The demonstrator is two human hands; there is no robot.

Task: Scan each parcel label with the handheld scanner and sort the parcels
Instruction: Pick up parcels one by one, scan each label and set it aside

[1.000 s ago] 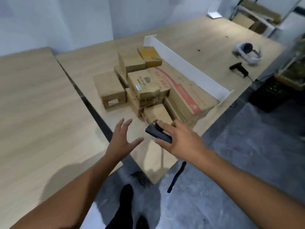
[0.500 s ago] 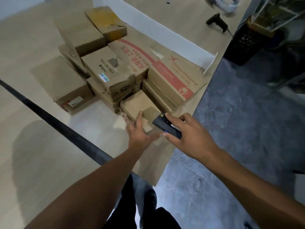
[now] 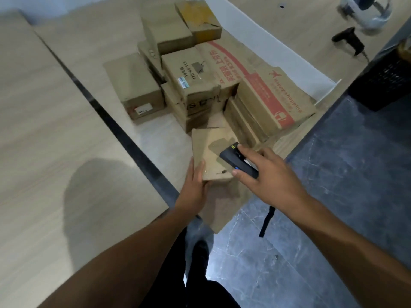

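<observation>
L hand (image 3: 195, 185) round small parcel (image 3: 211, 147) — scanner (image 3: 229, 157) in R hand (image 3: 272, 182)

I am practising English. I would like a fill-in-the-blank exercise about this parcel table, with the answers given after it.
1. The right hand holds a handheld scanner of ____ colour.
2. The left hand grips a small parcel made of ____.
3. The large box bears print in ____.
4. A second scanner lies beyond the ____ divider board.

Missing words: black; cardboard; red; white.
</observation>
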